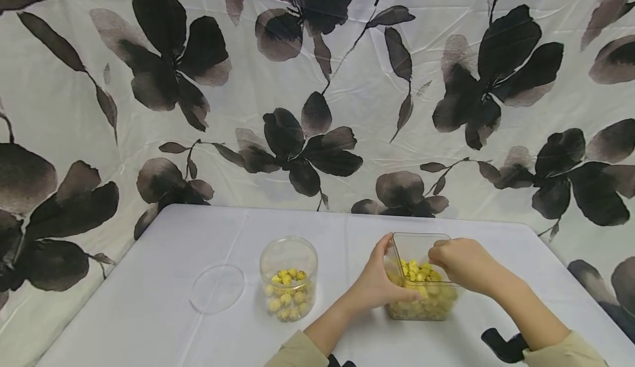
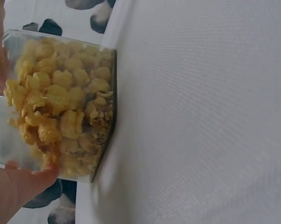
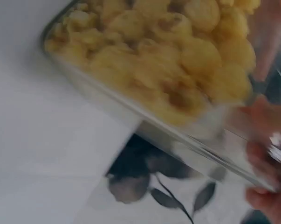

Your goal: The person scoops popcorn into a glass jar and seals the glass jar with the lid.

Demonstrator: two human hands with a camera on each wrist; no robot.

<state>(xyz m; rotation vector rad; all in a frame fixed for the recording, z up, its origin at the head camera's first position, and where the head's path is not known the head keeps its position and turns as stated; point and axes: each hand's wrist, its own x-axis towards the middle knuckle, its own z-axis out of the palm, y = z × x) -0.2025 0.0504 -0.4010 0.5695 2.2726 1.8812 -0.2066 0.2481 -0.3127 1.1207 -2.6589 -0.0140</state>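
A clear square container [image 1: 424, 306], filled in its lower part with yellow popcorn [image 2: 61, 93], stands upright on the table. My left hand [image 1: 374, 281] grips its left side, thumb along the front wall and fingers at the back corner. Over the container's right rim is my right hand [image 1: 463, 262], fingers curled at the opening. Blur in the right wrist view hides whether those fingers [image 3: 266, 200] pinch anything. To the left stands a clear round jar [image 1: 289, 279], open at the top, with popcorn pieces [image 1: 286, 295] inside.
A clear round lid [image 1: 217, 289] lies flat left of the jar. The white-covered table [image 1: 149, 323] reaches back to a floral curtain [image 1: 297, 80]. Black straps [image 1: 503, 345] show near the sleeves at the front.
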